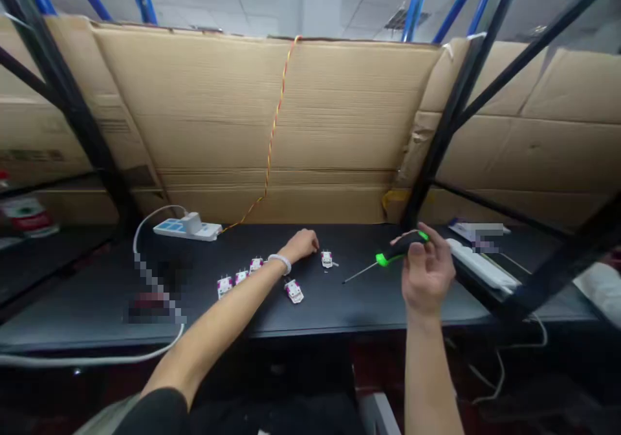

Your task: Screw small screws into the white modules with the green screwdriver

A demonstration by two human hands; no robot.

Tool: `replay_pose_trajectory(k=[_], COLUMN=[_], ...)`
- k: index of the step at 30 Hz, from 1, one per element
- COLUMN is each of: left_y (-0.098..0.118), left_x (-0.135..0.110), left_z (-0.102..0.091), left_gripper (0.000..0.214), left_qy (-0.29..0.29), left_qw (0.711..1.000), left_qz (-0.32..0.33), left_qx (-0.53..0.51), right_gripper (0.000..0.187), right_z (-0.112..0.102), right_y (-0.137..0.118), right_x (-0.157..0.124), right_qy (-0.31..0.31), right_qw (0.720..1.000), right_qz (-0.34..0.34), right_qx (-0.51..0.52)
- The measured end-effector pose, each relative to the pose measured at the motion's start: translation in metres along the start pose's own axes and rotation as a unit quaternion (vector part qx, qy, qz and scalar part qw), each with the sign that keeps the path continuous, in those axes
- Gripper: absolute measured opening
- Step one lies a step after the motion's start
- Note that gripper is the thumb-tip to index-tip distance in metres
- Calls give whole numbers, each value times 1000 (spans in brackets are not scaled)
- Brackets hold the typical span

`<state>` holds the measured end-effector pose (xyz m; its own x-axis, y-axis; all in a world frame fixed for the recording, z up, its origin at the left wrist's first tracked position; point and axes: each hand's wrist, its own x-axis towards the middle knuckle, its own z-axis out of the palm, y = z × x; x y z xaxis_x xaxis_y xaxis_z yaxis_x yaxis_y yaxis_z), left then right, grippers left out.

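My left hand rests on the black tabletop with its fingers curled out of sight, and a white bead bracelet circles the wrist. Several small white-and-magenta circuit modules lie around it; the nearest, a white module, sits just past the fingertips. Others lie along and below my forearm. My right hand is raised above the table, shut on a black-and-green screwdriver. Its thin steel shaft points down and left.
A white power strip with a plug stands at the table's back left, and a red-yellow twisted wire runs up the cardboard backing. A long white strip lies at right. Black shelf posts frame the bench.
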<state>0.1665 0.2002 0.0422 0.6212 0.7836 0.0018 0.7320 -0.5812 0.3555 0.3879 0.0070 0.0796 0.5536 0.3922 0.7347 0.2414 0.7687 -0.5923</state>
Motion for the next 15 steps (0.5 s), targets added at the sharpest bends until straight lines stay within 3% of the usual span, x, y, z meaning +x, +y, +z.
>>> replay_pose_trajectory(k=[8, 15], left_y=[-8, -2], left_x=[6, 0], left_z=[11, 16], left_gripper=[37, 38], left_qy=[-4, 2], left_qw=[1000, 998], left_qz=[-8, -20], left_qx=[0, 56], right_gripper=[41, 39], right_z=[1, 1], right_y=[-4, -3], right_x=[-2, 0], right_qy=[-2, -13], right_qw=[1000, 1000], right_qz=[-10, -25], right_qx=[1, 13])
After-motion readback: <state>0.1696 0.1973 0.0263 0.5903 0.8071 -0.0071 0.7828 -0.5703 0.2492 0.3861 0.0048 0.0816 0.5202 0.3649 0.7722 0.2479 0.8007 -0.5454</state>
